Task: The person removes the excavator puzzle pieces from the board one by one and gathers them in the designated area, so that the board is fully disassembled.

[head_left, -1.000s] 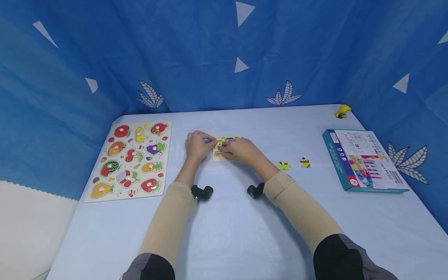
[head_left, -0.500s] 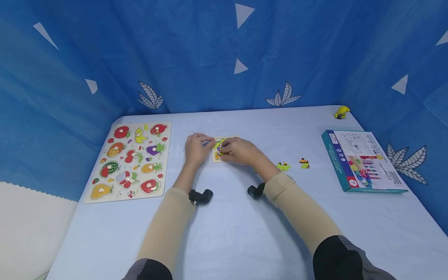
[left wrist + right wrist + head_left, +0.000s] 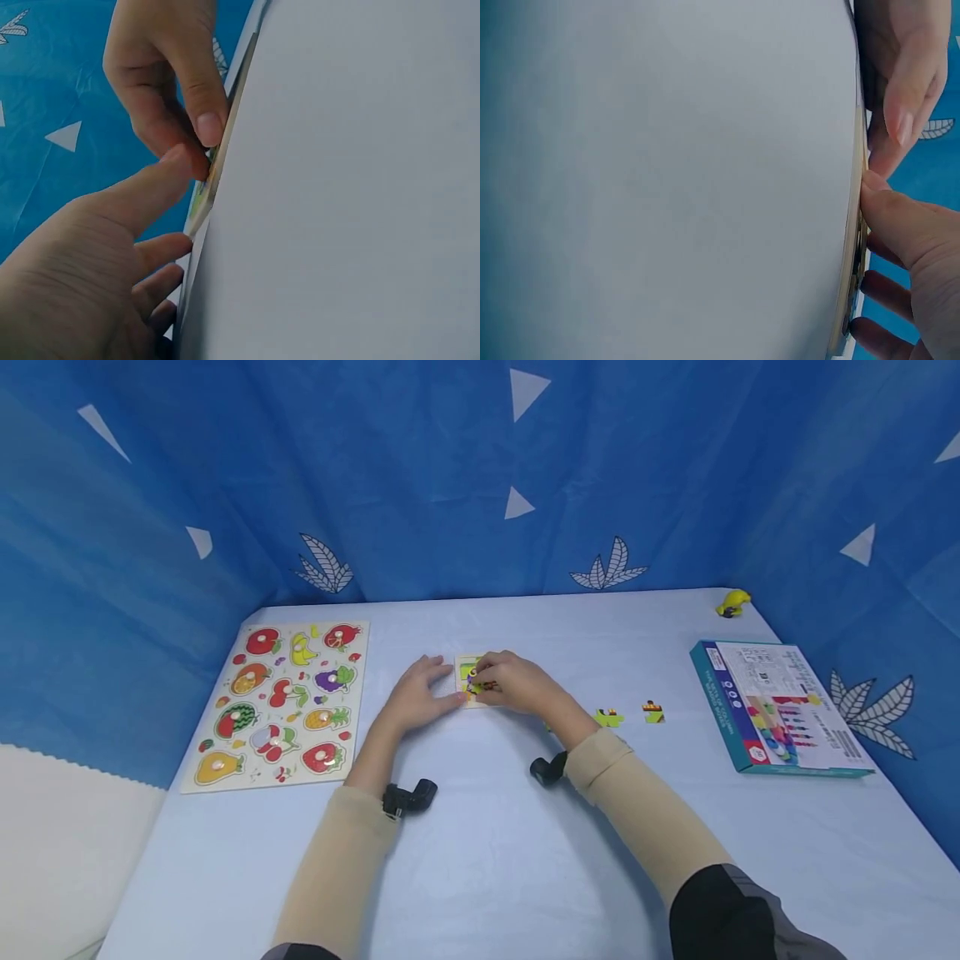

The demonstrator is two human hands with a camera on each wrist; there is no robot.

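Observation:
In the head view, a small wooden puzzle board with yellow-green printed pieces lies near the middle of the table. My right hand covers its right side and pinches a puzzle piece between thumb and fingers, low over the board. My left hand is at the board's left side, fingers apart and thumb tip right at the front left corner. The left wrist view shows the board edge-on, with the left thumb close to the right hand's fingertips. Most of the held piece is hidden.
Two loose puzzle pieces lie right of the right hand, a green one and a red-topped one. A fruit peg board lies at left. A flat box lies at right, with a small yellow toy behind it.
My left hand has come off the board's upper left edge and moved toward me and left, its fingers spreading. The right hand has stayed over the board, shifting only slightly.

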